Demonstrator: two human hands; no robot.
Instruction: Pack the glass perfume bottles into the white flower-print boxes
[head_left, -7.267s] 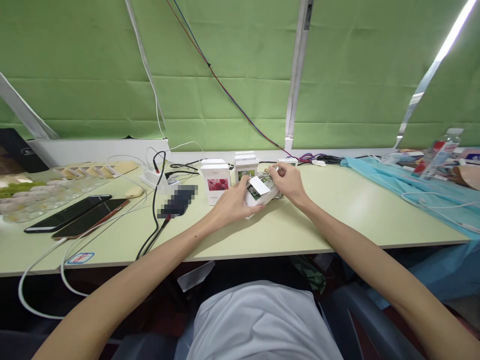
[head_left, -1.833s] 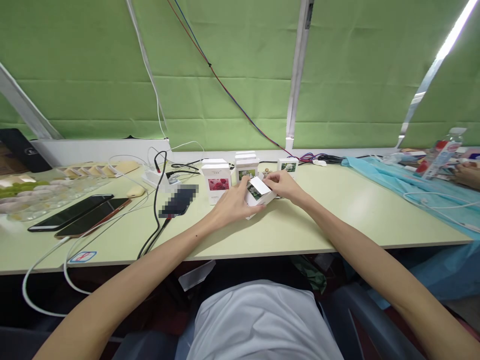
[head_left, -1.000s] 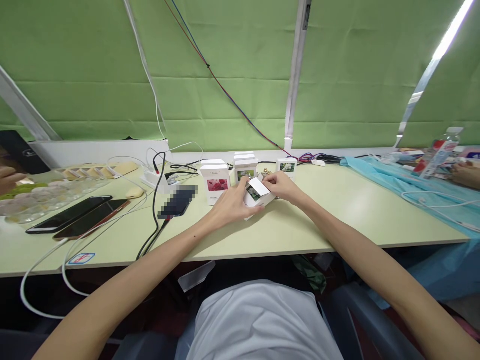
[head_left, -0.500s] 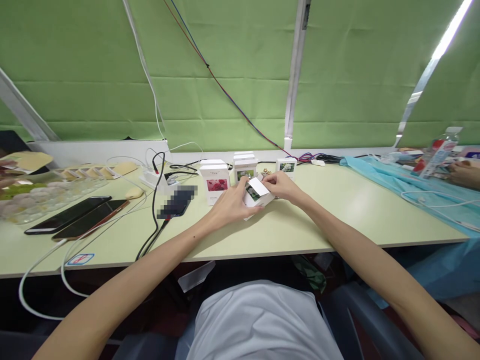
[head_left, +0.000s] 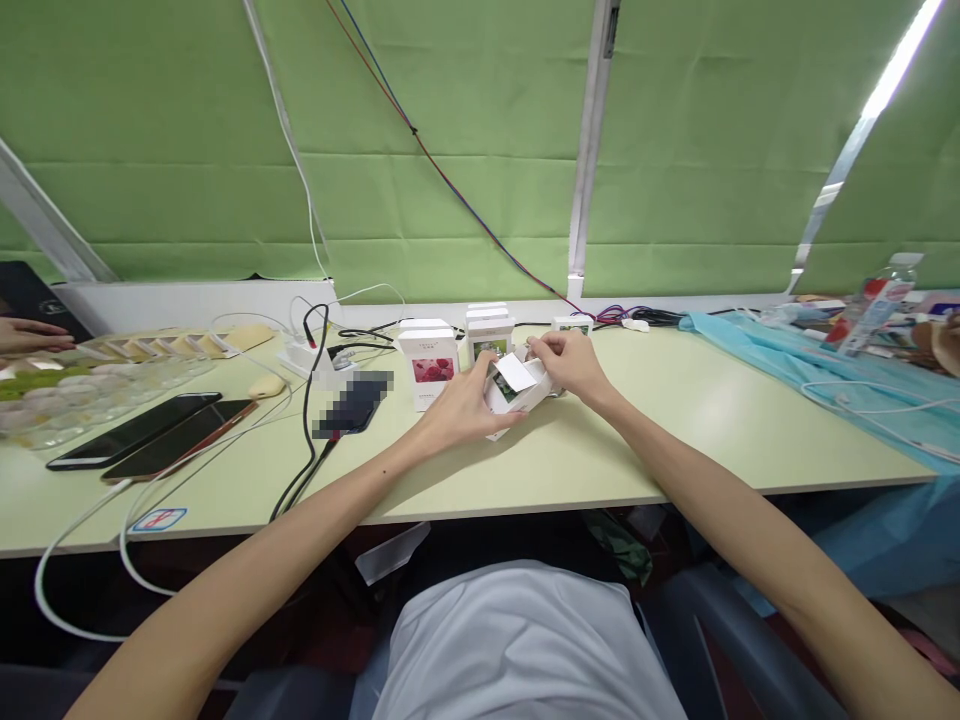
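Observation:
My left hand (head_left: 459, 402) grips a small white carton (head_left: 531, 394) with a green picture, its thumb along the lower edge. The carton lies tilted on the tabletop, and its white flap (head_left: 516, 372) stands open. My right hand (head_left: 574, 365) is at the carton's upper right side, thumb and forefinger pinched together. What they pinch is too small to make out. Partly under this hand, small shiny pieces show beside the carton. Close behind stand a white box with pink flowers (head_left: 434, 371), a box with a green picture (head_left: 489, 347) and another white box (head_left: 571, 324), partly hidden.
Left of the boxes lie a blurred phone (head_left: 352, 405), a power strip (head_left: 319, 365) with cables, and two dark phones (head_left: 135, 430). Clear plastic trays (head_left: 97, 395) are farther left, near another person's hand (head_left: 34, 335). Blue sheeting (head_left: 825, 385) and a bottle (head_left: 877, 300) are at right.
My right hand has shifted slightly, its fingertips now higher at the carton's far side, and more of the carton's open end shows. My left hand keeps its grip.

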